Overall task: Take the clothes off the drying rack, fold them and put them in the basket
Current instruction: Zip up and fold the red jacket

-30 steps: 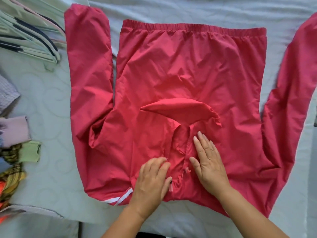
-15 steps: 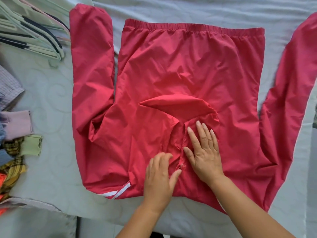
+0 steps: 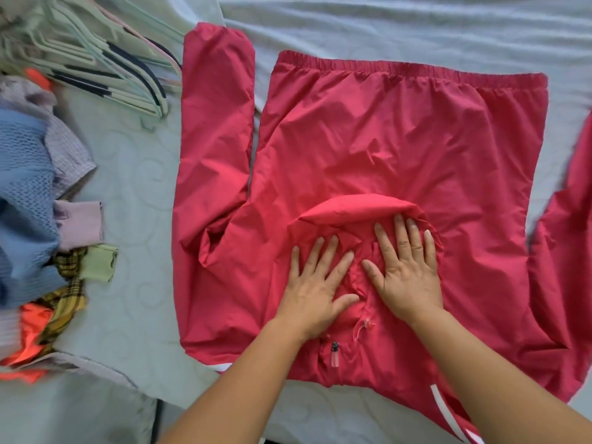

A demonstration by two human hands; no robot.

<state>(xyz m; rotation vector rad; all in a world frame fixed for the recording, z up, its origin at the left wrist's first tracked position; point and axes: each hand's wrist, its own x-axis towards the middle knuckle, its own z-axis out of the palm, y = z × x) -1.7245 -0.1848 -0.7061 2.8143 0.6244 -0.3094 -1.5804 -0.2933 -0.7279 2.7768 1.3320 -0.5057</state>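
- Red jacket (image 3: 384, 139) lies flat on the bed (image 3: 134, 187), long axis running away from the person, elastic hem far, hood (image 3: 352, 208) near.
- Left hand (image 3: 315, 283) and right hand (image 3: 405, 274) press it, fingers (image 3: 400, 232) straight, spread.

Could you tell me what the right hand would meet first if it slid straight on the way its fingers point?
Most likely the raised fold of the hood on the red jacket. The right hand lies flat with its fingertips right at that ridge. Beyond it there seems to be only flat jacket cloth.

Red jacket sleeve (image 3: 563, 267) partly beyond the right edge; clothes pile (image 3: 28, 193) blurry, beyond the left edge
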